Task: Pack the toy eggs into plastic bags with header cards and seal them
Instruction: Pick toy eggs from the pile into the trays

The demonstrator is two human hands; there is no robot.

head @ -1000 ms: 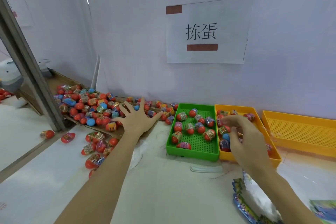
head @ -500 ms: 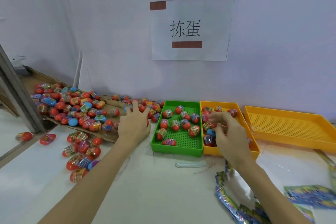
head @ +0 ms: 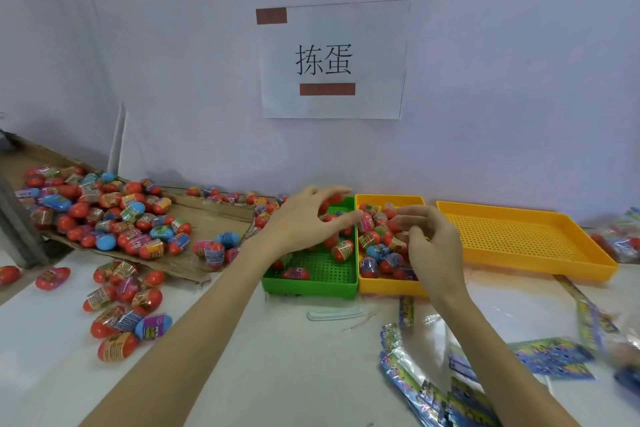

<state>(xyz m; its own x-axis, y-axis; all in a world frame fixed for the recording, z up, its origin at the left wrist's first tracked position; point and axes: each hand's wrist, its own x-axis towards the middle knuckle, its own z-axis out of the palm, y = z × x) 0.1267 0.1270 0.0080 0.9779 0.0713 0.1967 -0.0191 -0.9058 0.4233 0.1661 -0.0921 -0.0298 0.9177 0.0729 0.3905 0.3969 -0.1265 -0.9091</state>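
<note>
Left hand (head: 304,218) hovers with fingers spread and loosely curled over the green tray (head: 311,284), gripping nothing visible. Right hand (head: 427,239) curls over toy eggs (head: 377,243) in the small yellow tray (head: 388,284) (grip unclear). Recommend lifting eggs singly towards the bags (head: 426,378)

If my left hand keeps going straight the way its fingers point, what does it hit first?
Most likely the toy eggs in the green tray: the left hand hovers over them, fingers aimed toward the small yellow tray. Depth is unclear.
</note>
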